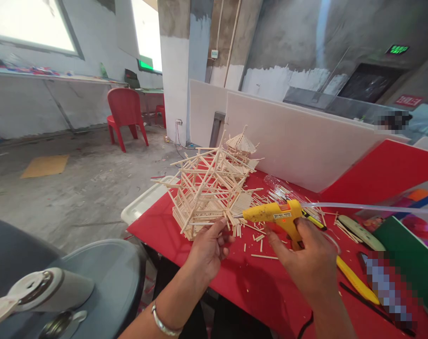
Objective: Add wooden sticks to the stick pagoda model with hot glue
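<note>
My right hand (pixel 310 252) is wrapped round the grip of a yellow hot glue gun (pixel 270 214). Its metal nozzle points left, close to my left fingertips, and a long clear glue stick (pixel 355 206) runs out of its back. My left hand (pixel 208 247) is closed in a pinch at the near right side of a model pavilion frame (pixel 205 193) built from thin wooden sticks. A short wooden stick (pixel 228 222) shows at the pinching fingertips. Behind the frame stands another stick model with a pointed roof (pixel 241 142).
Loose sticks and offcuts (pixel 259 238) litter the red table (pixel 249 282). On the right lie a yellow-handled tool (pixel 357 280), a cutter (pixel 314 220) and a green board (pixel 407 263). A grey round stool (pixel 108 273) bears a white cup (pixel 63 287). White panels (pixel 277 136) stand behind.
</note>
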`<state>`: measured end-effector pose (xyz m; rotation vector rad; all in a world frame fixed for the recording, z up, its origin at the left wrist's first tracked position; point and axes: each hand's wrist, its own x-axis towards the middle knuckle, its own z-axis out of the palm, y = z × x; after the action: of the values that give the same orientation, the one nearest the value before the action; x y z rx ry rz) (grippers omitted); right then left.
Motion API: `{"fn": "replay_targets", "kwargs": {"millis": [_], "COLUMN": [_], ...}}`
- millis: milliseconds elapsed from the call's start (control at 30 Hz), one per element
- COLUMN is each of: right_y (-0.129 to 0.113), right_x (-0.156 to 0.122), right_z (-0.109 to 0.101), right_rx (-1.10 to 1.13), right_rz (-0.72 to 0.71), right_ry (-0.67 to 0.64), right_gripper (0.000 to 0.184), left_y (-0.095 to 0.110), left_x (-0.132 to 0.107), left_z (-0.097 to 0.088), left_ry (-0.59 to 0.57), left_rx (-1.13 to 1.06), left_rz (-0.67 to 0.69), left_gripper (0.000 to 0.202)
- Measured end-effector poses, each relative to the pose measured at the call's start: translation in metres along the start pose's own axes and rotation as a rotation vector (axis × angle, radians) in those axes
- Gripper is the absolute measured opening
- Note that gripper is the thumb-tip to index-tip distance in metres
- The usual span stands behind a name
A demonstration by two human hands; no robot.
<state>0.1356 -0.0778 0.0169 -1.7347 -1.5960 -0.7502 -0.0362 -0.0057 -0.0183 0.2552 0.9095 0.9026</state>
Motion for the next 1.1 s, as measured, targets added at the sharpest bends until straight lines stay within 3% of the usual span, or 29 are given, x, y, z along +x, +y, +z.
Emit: {"fn": "replay_targets", "kwargs": {"millis": [300,600,767,900,967,1033,1100], "right_y": [0.012,0.034,0.055,0.072,0.077,0.079,0.080], "right_x": [-0.011,-0.038,-0.066,-0.081,-0.084,-0.085,-0.085], "right_z": [0.000,-0.004,-0.006,-0.009,-0.009,-0.008,-0.006], "right_rx": [-0.032,-0.112,-0.218,-0.272,-0.279,-0.271,-0.238], "right_rz": [0.024,0.181,0.337,0.386,0.410,0.439,0.453], "right_ry": [0.017,-0.059,-0.145,-0.160,-0.158,-0.161,-0.158], "right_gripper": [0.036,0.042,0.054,0.065,0.066,0.066,0.065], "left_y": [0.002,0.002,-0.011,-0.049,-0.069,-0.084,-0.091], "left_x": [-0.006,-0.006,-0.015,-0.014,-0.006,0.005,0.018], "left_z": [0.000,-0.004,-0.027,-0.066,-0.074,-0.067,-0.046], "left_ry": [-0.046,-0.146,-0.091,-0.025,-0.044,-0.085,-0.123], "left_rx": [0.018,0.044,0.122,0.415,0.660,0.922,1.174], "left_rz": [0.040,0.139,0.192,0.242,0.305,0.517,0.730], "left_gripper": [0.023,0.037,0.041,0.031,0.026,0.018,0.013]}}
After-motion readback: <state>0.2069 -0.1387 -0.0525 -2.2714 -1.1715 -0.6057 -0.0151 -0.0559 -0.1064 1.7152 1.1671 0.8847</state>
